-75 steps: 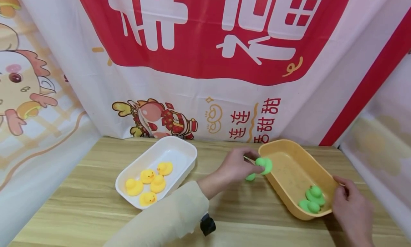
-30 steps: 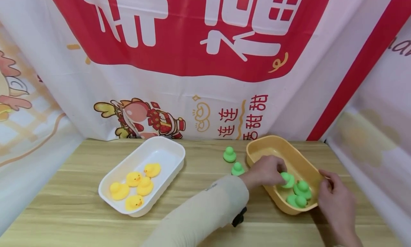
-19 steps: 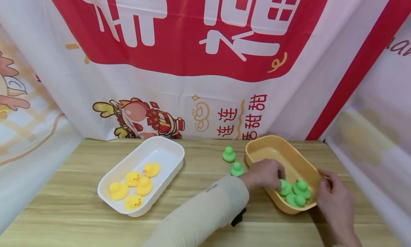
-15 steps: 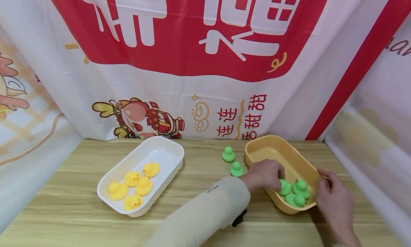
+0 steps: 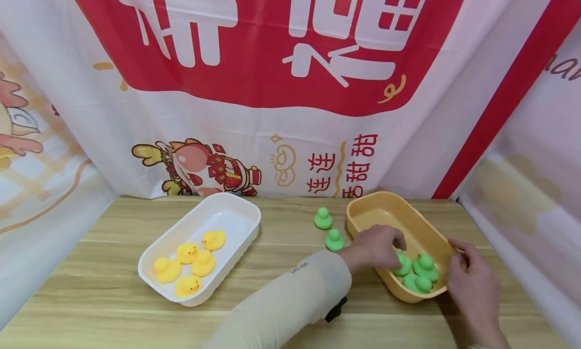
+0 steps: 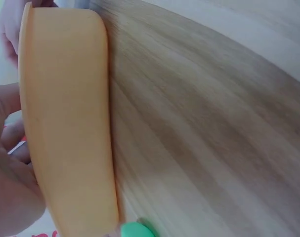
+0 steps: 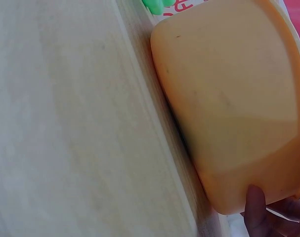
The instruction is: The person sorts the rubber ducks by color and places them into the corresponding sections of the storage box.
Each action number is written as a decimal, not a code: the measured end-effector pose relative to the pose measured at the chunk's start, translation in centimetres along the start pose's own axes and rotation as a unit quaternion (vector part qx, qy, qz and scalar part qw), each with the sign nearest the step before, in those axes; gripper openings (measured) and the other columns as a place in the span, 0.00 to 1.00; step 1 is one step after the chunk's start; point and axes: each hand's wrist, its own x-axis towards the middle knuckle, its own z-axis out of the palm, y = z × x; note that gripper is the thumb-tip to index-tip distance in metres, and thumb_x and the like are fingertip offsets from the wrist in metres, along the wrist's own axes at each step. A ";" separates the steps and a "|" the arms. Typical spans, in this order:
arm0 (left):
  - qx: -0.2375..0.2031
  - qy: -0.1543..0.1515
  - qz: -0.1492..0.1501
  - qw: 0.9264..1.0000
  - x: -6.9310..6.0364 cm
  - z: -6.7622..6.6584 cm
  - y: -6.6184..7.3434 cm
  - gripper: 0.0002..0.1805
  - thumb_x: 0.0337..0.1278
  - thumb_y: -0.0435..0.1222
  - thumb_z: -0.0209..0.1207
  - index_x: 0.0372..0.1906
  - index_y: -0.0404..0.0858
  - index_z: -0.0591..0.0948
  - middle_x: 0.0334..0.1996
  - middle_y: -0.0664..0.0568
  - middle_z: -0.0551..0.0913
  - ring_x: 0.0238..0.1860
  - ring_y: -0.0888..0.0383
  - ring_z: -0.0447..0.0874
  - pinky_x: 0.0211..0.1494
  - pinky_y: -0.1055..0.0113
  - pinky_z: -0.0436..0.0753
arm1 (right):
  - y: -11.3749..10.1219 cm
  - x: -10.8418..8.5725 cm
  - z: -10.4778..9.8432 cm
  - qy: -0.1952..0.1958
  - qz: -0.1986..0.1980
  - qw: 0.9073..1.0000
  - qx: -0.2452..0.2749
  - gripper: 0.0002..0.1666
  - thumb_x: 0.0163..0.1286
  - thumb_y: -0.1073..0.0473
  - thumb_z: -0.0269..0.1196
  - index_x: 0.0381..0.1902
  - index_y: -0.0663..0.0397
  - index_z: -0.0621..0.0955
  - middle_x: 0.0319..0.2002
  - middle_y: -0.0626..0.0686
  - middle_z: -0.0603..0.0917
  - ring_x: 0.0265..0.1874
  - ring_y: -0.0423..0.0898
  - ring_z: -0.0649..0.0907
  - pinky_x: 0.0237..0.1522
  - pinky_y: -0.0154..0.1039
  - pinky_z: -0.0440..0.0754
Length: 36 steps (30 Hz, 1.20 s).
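My left hand (image 5: pixel 376 245) reaches over the near-left rim of an orange tray (image 5: pixel 376 202), fingers bent down onto a green rubber duck (image 5: pixel 402 266) that it grips inside; the fingertips are partly hidden. Against that duck sit two more green ducks, one behind (image 5: pixel 425 268) and one in front (image 5: pixel 417 283). My right hand (image 5: pixel 474 283) holds the tray's right end by the rim; the right wrist view shows fingers (image 7: pixel 256 207) against its outer wall. Left of the tray, two green ducks stand on the table, one farther back (image 5: pixel 323 219), one nearer (image 5: pixel 335 240).
At left, a white tray (image 5: pixel 245 248) holds several yellow rubber ducks (image 5: pixel 202 263). Both trays stand on a wood-grain table (image 5: pixel 122 308). A printed cloth (image 5: pixel 290 97) hangs behind the table, with more cloth at both sides.
My left hand has carried a green duck from left of the orange tray down into it, beside the two others. Over the last half second it barely moves. My right hand stays on the rim.
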 end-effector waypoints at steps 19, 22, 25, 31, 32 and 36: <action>-0.357 0.082 0.050 0.929 -2.8 -2.4 1.3 0.11 0.58 0.38 0.79 0.45 0.45 0.92 0.38 0.62 0.92 0.36 0.72 0.84 0.42 0.76 0.84 | 0.1 0.0 -0.1 -0.008 0.005 1.000 0.005 0.24 0.80 0.56 0.50 0.65 0.50 0.84 0.54 0.67 0.89 0.48 0.64 0.85 0.37 0.43 0.71; -0.372 0.096 0.077 0.920 -3.5 -2.9 0.7 0.10 0.59 0.39 0.78 0.45 0.46 0.92 0.39 0.63 0.92 0.38 0.73 0.84 0.44 0.76 0.84 | 0.2 0.1 -0.1 -0.017 0.015 1.000 0.008 0.25 0.81 0.56 0.49 0.67 0.49 0.84 0.57 0.67 0.88 0.51 0.65 0.84 0.40 0.43 0.71; -0.380 0.118 0.092 0.913 -4.3 -3.2 -0.3 0.10 0.60 0.38 0.77 0.45 0.44 0.92 0.40 0.62 0.93 0.39 0.72 0.84 0.46 0.76 0.84 | 0.3 0.2 0.0 -0.026 0.020 0.999 0.013 0.26 0.81 0.55 0.48 0.68 0.49 0.83 0.60 0.68 0.87 0.55 0.66 0.84 0.43 0.45 0.71; -0.380 0.168 0.067 0.907 -5.7 -3.1 -2.7 0.09 0.60 0.37 0.77 0.44 0.42 0.92 0.40 0.58 0.92 0.38 0.72 0.84 0.44 0.76 0.85 | 0.2 0.2 -0.1 -0.039 0.022 0.999 0.014 0.26 0.82 0.54 0.47 0.70 0.49 0.82 0.61 0.68 0.86 0.55 0.66 0.83 0.42 0.43 0.71; -0.380 0.177 0.062 0.906 -5.8 -3.1 -3.2 0.09 0.59 0.37 0.78 0.43 0.42 0.92 0.40 0.57 0.92 0.38 0.71 0.84 0.43 0.76 0.85 | 0.3 0.2 -0.1 -0.040 0.023 0.999 0.014 0.26 0.82 0.54 0.47 0.70 0.49 0.81 0.61 0.67 0.86 0.54 0.65 0.83 0.42 0.43 0.71; -0.376 0.213 0.039 0.901 -6.3 -3.0 -5.2 0.11 0.59 0.38 0.78 0.44 0.40 0.91 0.43 0.52 0.91 0.38 0.70 0.84 0.43 0.75 0.86 | 0.4 0.2 -0.2 -0.038 0.022 0.999 0.011 0.26 0.82 0.54 0.48 0.69 0.49 0.82 0.60 0.67 0.86 0.52 0.63 0.82 0.40 0.40 0.70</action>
